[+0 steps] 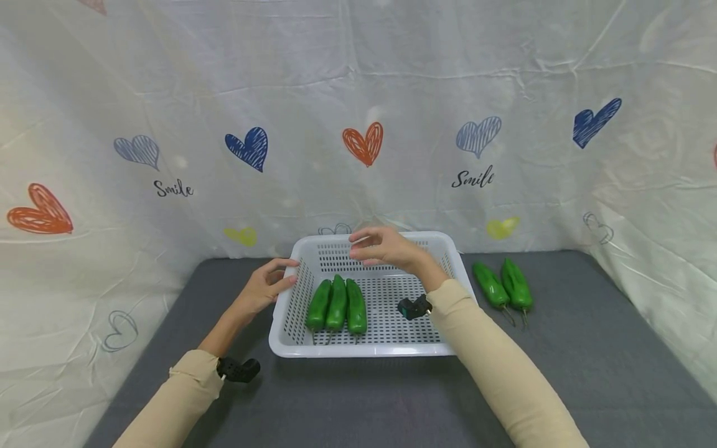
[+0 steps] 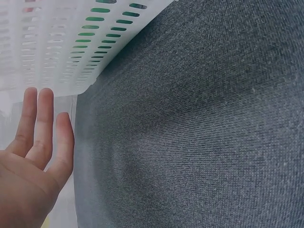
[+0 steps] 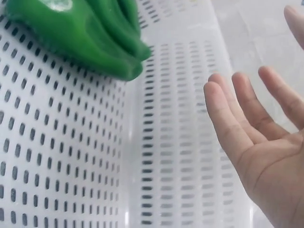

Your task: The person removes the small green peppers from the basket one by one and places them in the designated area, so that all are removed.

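Our left hand [image 1: 262,287] by the white basket [image 1: 358,351] and our right hand [image 1: 392,247] above it are loosely spread, holding nothing; 3 green peppers [image 1: 337,303] lie inside.

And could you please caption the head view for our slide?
Empty right hand above a white basket holding three green peppers; two more lie beside it.

Peppers [image 1: 337,305]: deep green throughout; stems [image 1: 524,318] a lighter green. Basket [image 1: 364,351]: white, patterned with regular rows of narrow slots. Counter [image 1: 392,398]: dark grey, fine woven pattern. Backdrop [image 1: 302,205]: off-white, printed with scribbled hearts [image 1: 364,144] in orange-red, dark blue, pale blue and yellow, others outlined in grey; "Smile" lettering [image 1: 473,178] black. Sleeves [image 1: 498,367]: plain beige. Wrist cameras [image 1: 413,307]: black.
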A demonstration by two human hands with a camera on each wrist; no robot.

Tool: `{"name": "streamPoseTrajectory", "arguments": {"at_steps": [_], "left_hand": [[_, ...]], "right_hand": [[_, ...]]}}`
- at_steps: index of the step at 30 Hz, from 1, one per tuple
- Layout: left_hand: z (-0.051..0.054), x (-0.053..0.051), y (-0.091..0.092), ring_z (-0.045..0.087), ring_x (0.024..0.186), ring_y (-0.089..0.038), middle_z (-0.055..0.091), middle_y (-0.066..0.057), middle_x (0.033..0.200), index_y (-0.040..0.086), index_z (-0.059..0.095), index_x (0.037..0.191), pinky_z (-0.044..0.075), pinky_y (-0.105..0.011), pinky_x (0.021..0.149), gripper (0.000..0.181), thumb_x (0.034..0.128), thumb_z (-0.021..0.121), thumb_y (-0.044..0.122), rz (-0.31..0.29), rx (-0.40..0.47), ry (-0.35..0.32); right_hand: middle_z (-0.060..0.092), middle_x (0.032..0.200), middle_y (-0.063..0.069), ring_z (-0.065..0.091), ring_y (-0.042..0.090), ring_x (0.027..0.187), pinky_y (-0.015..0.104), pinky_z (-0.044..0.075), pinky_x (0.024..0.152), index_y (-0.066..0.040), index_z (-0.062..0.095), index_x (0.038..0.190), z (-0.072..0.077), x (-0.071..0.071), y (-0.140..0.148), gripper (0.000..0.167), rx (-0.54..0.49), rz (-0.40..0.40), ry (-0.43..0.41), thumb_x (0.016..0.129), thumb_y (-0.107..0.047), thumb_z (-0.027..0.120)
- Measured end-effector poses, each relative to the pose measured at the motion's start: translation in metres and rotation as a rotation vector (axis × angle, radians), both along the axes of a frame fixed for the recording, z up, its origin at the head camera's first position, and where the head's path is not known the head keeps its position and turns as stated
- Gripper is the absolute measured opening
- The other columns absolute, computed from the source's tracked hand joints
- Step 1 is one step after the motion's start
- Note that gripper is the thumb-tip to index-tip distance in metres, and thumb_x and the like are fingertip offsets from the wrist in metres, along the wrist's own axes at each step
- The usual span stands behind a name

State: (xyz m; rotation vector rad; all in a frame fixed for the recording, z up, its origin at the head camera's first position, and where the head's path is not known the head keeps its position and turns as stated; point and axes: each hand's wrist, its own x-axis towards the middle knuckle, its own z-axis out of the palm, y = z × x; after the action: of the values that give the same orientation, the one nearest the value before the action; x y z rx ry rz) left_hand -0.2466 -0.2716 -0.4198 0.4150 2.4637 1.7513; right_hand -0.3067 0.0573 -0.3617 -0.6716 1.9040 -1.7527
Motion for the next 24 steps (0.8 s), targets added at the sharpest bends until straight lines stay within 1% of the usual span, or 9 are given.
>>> {"name": "streamPoseTrajectory", "arguments": {"at_steps": [3,5,9,14,18,24], "left_hand": [[0.0,0.0,0.0,0.068,0.098,-0.033,0.057,-0.031,0.131,0.003,0.052,0.143,0.059,-0.04,0.071,0.045,0.1023,0.066,0.016,0.0,-0.001,-0.001],[0.0,-0.001,0.0,0.068,0.098,-0.032,0.057,-0.031,0.131,0.004,0.053,0.143,0.059,-0.04,0.071,0.045,0.1022,0.066,0.017,0.003,-0.006,0.002],[-0.001,-0.002,0.0,0.068,0.098,-0.031,0.057,-0.03,0.131,0.005,0.053,0.143,0.058,-0.039,0.071,0.045,0.1022,0.066,0.017,0.007,-0.015,0.005],[-0.001,-0.002,0.0,0.068,0.098,-0.031,0.057,-0.03,0.131,0.005,0.053,0.143,0.058,-0.039,0.071,0.045,0.1024,0.066,0.017,0.006,-0.022,0.01],[-0.001,-0.002,0.0,0.068,0.098,-0.031,0.057,-0.03,0.132,0.005,0.053,0.143,0.059,-0.04,0.071,0.045,0.1023,0.066,0.018,0.011,-0.023,0.008],[-0.001,0.0,0.0,0.068,0.099,-0.032,0.058,-0.029,0.131,0.006,0.052,0.144,0.059,-0.041,0.071,0.045,0.1032,0.065,0.018,0.008,-0.035,0.007]], "right_hand": [[0.053,0.138,0.029,0.055,0.042,0.124,0.053,0.046,0.101,0.008,0.048,0.144,-0.005,-0.002,0.001,0.056,0.027,0.015,0.001,0.096,-0.01,0.073],[0.056,0.135,0.026,0.057,0.038,0.122,0.052,0.047,0.1,0.007,0.048,0.144,-0.008,-0.004,0.001,0.057,0.049,0.016,0.007,0.096,-0.011,0.073],[0.06,0.131,0.02,0.06,0.03,0.118,0.054,0.046,0.1,0.006,0.051,0.143,-0.014,-0.006,0.002,0.057,0.089,0.004,0.001,0.095,-0.013,0.075],[0.062,0.129,0.015,0.061,0.028,0.117,0.056,0.044,0.101,0.003,0.053,0.143,-0.022,-0.01,0.002,0.058,0.125,0.009,-0.024,0.093,-0.016,0.078],[0.061,0.131,0.018,0.061,0.028,0.118,0.055,0.043,0.103,0.001,0.052,0.144,-0.03,-0.012,0.003,0.06,0.151,0.032,-0.013,0.093,-0.016,0.078],[0.052,0.144,0.024,0.056,0.029,0.125,0.052,0.042,0.105,0.0,0.048,0.148,-0.042,-0.013,0.006,0.063,0.213,0.093,-0.013,0.094,-0.012,0.077]]}}
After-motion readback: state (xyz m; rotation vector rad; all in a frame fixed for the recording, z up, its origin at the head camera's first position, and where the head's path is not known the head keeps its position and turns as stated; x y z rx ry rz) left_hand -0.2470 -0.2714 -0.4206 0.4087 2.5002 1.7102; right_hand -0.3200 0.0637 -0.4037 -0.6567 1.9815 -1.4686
